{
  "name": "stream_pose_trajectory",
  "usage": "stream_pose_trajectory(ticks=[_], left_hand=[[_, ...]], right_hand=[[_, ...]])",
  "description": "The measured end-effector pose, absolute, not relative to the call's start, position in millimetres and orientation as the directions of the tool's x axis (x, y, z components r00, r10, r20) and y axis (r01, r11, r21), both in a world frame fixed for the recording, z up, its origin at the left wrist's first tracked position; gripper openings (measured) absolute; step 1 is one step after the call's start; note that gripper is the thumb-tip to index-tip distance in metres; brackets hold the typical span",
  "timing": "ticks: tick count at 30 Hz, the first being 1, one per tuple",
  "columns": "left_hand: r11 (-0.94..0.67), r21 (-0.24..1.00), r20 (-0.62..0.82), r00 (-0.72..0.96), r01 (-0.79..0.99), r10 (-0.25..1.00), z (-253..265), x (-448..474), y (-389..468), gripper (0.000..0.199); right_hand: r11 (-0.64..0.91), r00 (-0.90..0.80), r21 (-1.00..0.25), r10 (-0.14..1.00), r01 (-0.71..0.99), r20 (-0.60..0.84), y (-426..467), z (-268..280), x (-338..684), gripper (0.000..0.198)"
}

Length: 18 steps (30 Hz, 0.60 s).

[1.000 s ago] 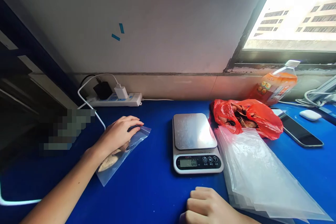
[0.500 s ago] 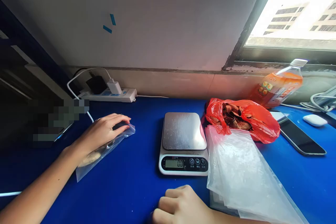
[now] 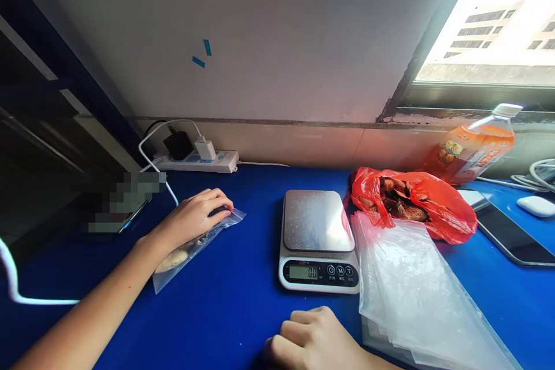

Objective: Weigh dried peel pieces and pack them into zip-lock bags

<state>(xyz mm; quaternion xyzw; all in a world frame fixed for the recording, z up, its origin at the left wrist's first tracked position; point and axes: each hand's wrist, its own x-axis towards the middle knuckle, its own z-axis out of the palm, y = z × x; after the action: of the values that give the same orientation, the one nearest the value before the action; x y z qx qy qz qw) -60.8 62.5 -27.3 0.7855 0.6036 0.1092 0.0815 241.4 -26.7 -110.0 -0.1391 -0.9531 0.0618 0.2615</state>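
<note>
My left hand (image 3: pixel 202 214) lies over a clear plastic bag (image 3: pixel 207 238) on the left of the table, its thumb and fingers closed at the bag's upper end. A pale, tan piece (image 3: pixel 173 260) shows inside the bag, partly covered by my wrist. My right hand (image 3: pixel 314 338) rests as a loose fist on the table at the bottom, with nothing seen in it. Just beyond it stands a digital kitchen scale (image 3: pixel 318 222), its bare steel plate on top and the display reading 0.0.
Right of the scale lies a stack of clear plastic bags (image 3: pixel 416 283). Behind them an open red plastic bag (image 3: pixel 455 214) holds dried brown pieces (image 3: pixel 405 199). A drink bottle (image 3: pixel 481 141), a phone (image 3: pixel 515 231) and a white case (image 3: pixel 535 206) are farther right. A power strip (image 3: pixel 225 163) runs along the wall.
The whole view has shifted, so everything sits farther right and slightly lower in the picture. Both hands keep their places by the bag and the scale.
</note>
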Motion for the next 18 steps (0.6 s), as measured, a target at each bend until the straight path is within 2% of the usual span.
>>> stream_pose_trajectory(ticks=[7, 18], left_hand=[[-0.231, 0.263, 0.057, 0.224, 0.937, 0.973, -22.6, -57.2, 51.1, 0.031], [-0.226, 0.25, 0.07, 0.215, 0.941, 0.974, -29.4, -53.9, 53.3, 0.021]], right_hand=[[0.966, -0.809, -0.2, 0.249, 0.165, 0.533, -23.3, -108.9, 250.6, 0.039], [0.966, -0.742, -0.178, 0.26, 0.19, 0.618, -25.5, -93.4, 249.0, 0.048]])
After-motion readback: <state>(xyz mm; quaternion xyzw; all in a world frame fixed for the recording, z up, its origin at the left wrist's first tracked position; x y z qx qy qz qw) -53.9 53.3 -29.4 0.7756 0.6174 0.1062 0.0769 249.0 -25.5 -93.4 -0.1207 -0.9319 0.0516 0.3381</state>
